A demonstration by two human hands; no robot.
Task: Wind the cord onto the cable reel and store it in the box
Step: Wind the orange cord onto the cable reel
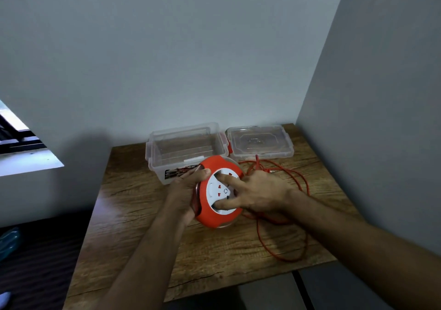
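An orange cable reel (pixel 210 216) with a white socket face is held tilted above the wooden table (pixel 133 204). My left hand (pixel 185 190) grips the reel's left rim, thumb over the top edge. My right hand (pixel 257 194) lies over the white face with index finger and thumb spread on it, fingertips in its recesses. The orange cord (pixel 284 250) trails loose in loops over the table to the right. A clear plastic box (pixel 186 149) stands open behind the reel.
The box's clear lid (pixel 260 144) lies flat to the right of the box, near the wall corner. Walls close the table at the back and right. The table's left and front edges drop to a dark floor.
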